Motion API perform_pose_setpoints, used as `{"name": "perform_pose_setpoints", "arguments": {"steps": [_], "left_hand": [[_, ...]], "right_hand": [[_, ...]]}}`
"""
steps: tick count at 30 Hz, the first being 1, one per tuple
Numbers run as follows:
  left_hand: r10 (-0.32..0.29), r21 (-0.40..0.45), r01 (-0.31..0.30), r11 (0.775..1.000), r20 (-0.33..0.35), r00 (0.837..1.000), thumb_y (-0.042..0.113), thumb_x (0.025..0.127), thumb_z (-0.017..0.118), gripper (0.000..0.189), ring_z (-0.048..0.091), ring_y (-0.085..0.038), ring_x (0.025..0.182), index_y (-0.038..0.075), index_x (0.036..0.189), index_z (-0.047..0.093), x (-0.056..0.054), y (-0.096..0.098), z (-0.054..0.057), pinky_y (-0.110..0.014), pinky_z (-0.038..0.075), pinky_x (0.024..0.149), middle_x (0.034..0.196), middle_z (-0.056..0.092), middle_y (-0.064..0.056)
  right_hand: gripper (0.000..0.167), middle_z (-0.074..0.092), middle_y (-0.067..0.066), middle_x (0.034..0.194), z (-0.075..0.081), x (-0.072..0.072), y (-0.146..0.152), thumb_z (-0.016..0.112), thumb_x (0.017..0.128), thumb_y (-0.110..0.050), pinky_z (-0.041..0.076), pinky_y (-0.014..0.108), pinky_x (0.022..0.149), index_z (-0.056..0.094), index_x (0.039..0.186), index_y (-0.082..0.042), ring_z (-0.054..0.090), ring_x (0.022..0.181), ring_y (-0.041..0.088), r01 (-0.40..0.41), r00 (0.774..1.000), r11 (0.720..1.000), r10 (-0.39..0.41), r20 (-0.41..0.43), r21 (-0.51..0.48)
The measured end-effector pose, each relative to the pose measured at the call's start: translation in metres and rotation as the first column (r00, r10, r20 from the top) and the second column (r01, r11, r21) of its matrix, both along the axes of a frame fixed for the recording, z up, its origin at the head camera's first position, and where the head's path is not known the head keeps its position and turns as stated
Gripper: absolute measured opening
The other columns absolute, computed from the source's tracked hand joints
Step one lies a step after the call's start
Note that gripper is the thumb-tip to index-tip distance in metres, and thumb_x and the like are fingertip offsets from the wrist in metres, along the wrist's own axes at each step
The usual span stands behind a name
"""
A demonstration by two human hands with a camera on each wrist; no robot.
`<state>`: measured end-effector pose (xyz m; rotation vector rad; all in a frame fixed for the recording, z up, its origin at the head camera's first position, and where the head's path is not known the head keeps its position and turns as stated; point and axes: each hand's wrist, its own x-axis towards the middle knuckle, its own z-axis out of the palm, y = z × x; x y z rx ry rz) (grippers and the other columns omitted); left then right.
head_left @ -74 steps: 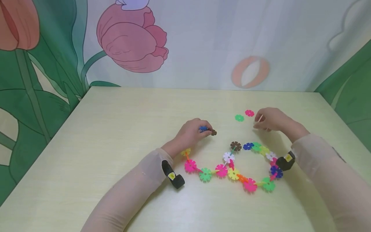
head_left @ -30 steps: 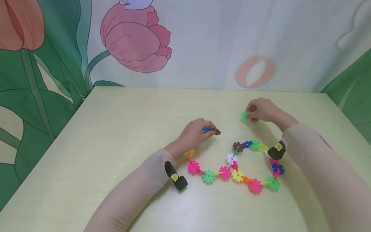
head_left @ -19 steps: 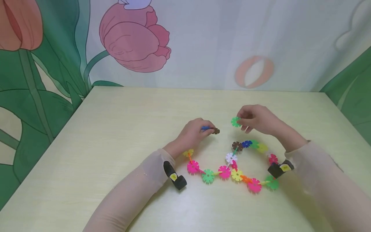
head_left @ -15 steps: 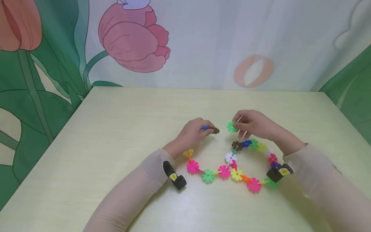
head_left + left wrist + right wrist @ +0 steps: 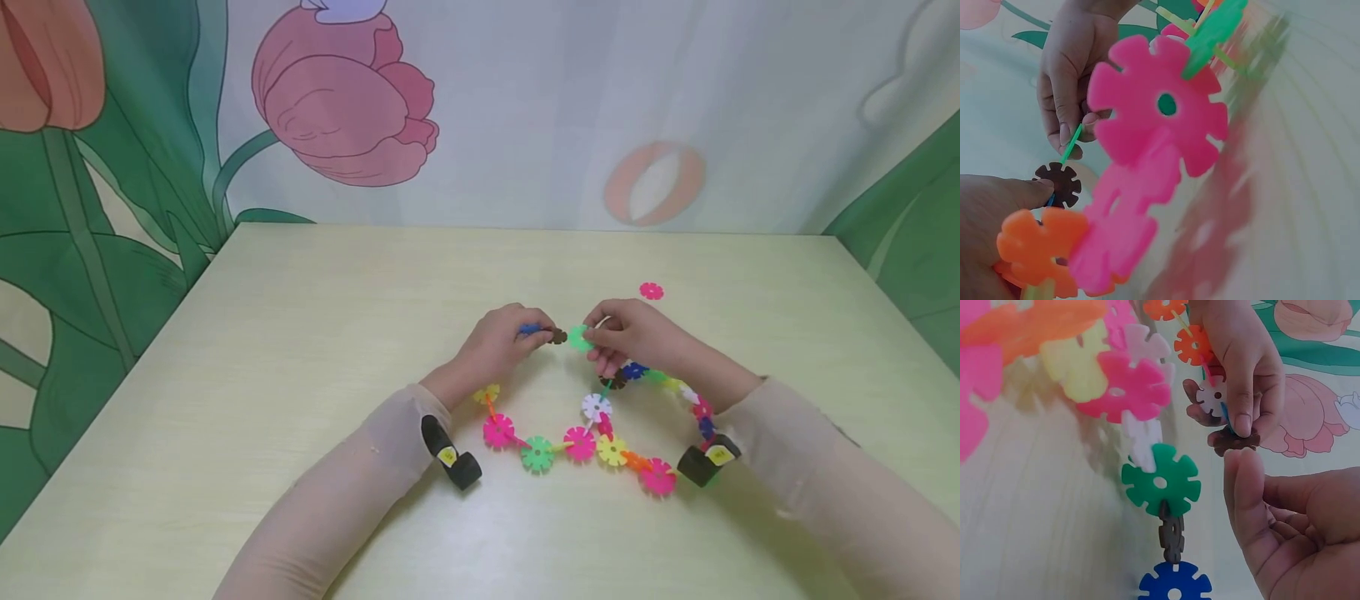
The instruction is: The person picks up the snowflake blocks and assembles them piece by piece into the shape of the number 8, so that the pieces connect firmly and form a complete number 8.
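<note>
My left hand pinches a brown snowflake disc between thumb and fingers, with a blue disc joined behind it. My right hand pinches a green snowflake disc and holds its edge right at the brown one. In the left wrist view the green disc appears edge-on, meeting the slotted rim of the brown disc. A white disc shows among the left fingers in the right wrist view. Below both hands curves a chain of linked multicoloured discs. The right forearm hides part of its loop.
A single loose pink disc lies on the pale wooden table behind the right hand. Black camera straps sit on both wrists. A curtain printed with flowers hangs past the table's far edge.
The right hand has picked the green disc up from the table and carried it left and nearer, up to the brown disc. The left hand has stayed nearly still.
</note>
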<state>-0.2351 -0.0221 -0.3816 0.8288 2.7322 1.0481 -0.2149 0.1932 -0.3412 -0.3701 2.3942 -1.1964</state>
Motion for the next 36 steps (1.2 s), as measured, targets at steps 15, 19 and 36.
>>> {"name": "perform_pose_setpoints", "arguments": {"steps": [15,19,36], "left_hand": [[-0.024,0.058,0.023,0.998,0.012,1.0,0.021,0.094,0.061,0.015,0.058,-0.012,0.075,0.014,0.102,0.072,0.004,0.003,0.0,-0.019,0.046,0.067,0.096,0.065,-0.004],[-0.005,0.089,0.003,0.996,0.015,1.0,0.02,0.094,0.061,0.015,0.058,-0.012,0.07,0.012,0.102,0.071,0.005,0.002,0.0,-0.018,0.047,0.066,0.093,0.065,-0.004],[0.113,0.135,-0.112,0.984,-0.001,0.994,0.018,0.094,0.061,0.017,0.057,-0.012,0.064,0.01,0.104,0.073,0.009,0.003,-0.001,-0.019,0.043,0.063,0.092,0.07,-0.009]], "right_hand": [[0.02,0.065,0.016,0.081,-0.009,-0.006,-0.001,0.051,0.099,-0.01,0.056,0.025,0.065,0.057,0.109,0.007,0.063,0.063,0.013,-0.059,0.997,0.998,0.057,-0.05,-0.034],[0.02,0.064,0.015,0.08,-0.01,-0.01,-0.005,0.051,0.099,-0.01,0.056,0.024,0.065,0.057,0.109,0.007,0.061,0.062,0.012,-0.053,0.997,0.997,0.05,-0.055,-0.052],[0.022,0.057,-0.001,0.073,-0.014,-0.015,-0.014,0.047,0.1,-0.009,0.048,0.021,0.065,0.053,0.113,0.007,0.054,0.064,0.009,0.066,0.997,0.986,-0.057,0.059,-0.154]]}}
